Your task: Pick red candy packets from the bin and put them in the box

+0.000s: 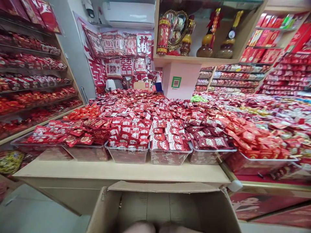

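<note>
An open cardboard box (167, 204) sits right below me, its far flap leaning on the pale wooden counter (116, 172). Two rounded skin-coloured shapes show at the bottom edge inside the box. The left one (139, 227) and the right one (176, 229) may be my hands, but no fingers show. Just beyond the box, clear plastic bins (128, 154) stand in a row along the counter's front. They are heaped with small red and white sweet packets (160, 134).
Shelves of red packets (34, 81) line the left wall and the far right (279, 74). A pink pillar with a green code sign (176, 82) rises behind the display, under a shelf of gourd ornaments (209, 42). Grey floor (29, 213) lies at the lower left.
</note>
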Action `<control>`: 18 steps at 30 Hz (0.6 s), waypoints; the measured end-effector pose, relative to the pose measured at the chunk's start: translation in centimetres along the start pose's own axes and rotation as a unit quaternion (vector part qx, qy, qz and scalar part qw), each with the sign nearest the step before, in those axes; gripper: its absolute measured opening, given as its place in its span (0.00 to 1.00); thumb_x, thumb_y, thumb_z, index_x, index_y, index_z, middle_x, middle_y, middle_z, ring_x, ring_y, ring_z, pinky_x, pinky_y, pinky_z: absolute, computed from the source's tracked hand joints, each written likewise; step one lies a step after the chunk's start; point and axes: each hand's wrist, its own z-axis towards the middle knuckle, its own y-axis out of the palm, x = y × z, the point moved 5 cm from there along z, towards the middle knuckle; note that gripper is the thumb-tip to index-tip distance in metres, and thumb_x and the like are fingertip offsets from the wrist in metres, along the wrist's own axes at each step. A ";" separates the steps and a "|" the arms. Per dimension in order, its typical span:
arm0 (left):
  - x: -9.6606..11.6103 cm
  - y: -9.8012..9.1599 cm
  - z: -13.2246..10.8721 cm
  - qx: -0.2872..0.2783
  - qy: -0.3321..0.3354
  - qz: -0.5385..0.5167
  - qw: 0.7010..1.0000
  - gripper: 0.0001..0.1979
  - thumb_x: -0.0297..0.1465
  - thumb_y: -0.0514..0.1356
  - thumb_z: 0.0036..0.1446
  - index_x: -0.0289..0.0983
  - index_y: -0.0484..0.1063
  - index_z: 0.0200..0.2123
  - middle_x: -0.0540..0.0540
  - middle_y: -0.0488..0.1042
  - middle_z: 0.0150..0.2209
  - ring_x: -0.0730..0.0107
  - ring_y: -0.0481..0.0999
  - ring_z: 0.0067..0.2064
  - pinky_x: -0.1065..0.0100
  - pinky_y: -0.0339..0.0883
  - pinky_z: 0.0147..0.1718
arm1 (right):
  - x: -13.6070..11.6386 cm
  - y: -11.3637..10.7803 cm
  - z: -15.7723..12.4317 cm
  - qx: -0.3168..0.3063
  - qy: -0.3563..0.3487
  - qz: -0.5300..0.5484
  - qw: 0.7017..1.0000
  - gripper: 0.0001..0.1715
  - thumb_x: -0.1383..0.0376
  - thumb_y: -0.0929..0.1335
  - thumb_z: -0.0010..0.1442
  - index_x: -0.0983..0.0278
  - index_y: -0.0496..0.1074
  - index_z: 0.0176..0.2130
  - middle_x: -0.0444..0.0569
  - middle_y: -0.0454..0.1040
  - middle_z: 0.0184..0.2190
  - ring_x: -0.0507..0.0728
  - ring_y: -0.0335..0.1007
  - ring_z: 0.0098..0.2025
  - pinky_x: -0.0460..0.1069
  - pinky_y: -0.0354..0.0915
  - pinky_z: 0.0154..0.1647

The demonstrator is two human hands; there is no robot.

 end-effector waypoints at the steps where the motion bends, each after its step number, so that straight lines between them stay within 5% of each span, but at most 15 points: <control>1: 0.3 -0.7 0.4 -0.003 -0.005 0.005 1.000 0.11 0.40 0.60 0.42 0.40 0.74 0.27 0.48 0.75 0.25 0.64 0.73 0.28 0.63 0.65 0.28 | -0.2 -0.5 0.2 -0.014 0.009 -0.040 0.999 0.08 0.67 0.66 0.54 0.66 0.71 0.36 0.50 0.73 0.38 0.55 0.70 0.40 0.54 0.66 0.41; 4: 1.4 -2.8 0.1 -0.003 -0.019 0.018 1.000 0.13 0.38 0.62 0.34 0.41 0.75 0.28 0.45 0.76 0.27 0.56 0.73 0.28 0.61 0.63 0.25 | -0.6 -2.5 -0.1 -0.032 0.018 -0.135 0.990 0.09 0.75 0.67 0.47 0.71 0.74 0.32 0.62 0.75 0.36 0.67 0.69 0.43 0.58 0.64 0.42; 7: 2.7 -5.2 -2.5 0.089 -0.009 0.014 0.996 0.17 0.43 0.59 0.38 0.41 0.73 0.32 0.43 0.75 0.33 0.54 0.73 0.34 0.61 0.63 0.29 | -1.2 -5.2 -2.3 -0.003 -0.034 -0.158 0.987 0.11 0.71 0.66 0.47 0.71 0.75 0.34 0.63 0.76 0.35 0.67 0.71 0.39 0.53 0.64 0.36; 10: 4.2 -6.9 -5.8 0.188 0.034 -0.007 0.982 0.13 0.41 0.58 0.44 0.42 0.70 0.33 0.47 0.72 0.36 0.61 0.70 0.38 0.65 0.60 0.34 | -1.8 -7.7 -5.5 0.054 -0.124 -0.080 0.988 0.11 0.69 0.63 0.49 0.66 0.75 0.31 0.53 0.77 0.29 0.57 0.72 0.29 0.45 0.61 0.27; 15: 6.3 -8.2 -8.2 0.148 0.070 -0.101 0.981 0.12 0.42 0.57 0.47 0.40 0.71 0.27 0.54 0.68 0.24 0.73 0.65 0.28 0.73 0.52 0.25 | -1.7 -10.4 -9.0 0.109 -0.167 0.101 0.975 0.09 0.68 0.64 0.50 0.64 0.74 0.27 0.45 0.75 0.23 0.48 0.65 0.24 0.41 0.55 0.22; 18: 7.2 -9.8 -8.2 0.172 0.048 -0.214 0.960 0.14 0.42 0.57 0.47 0.36 0.70 0.27 0.55 0.64 0.21 0.76 0.60 0.25 0.74 0.50 0.23 | -1.3 -12.1 -9.6 0.175 -0.174 0.195 0.949 0.11 0.63 0.64 0.53 0.65 0.73 0.27 0.45 0.73 0.23 0.49 0.65 0.26 0.42 0.58 0.26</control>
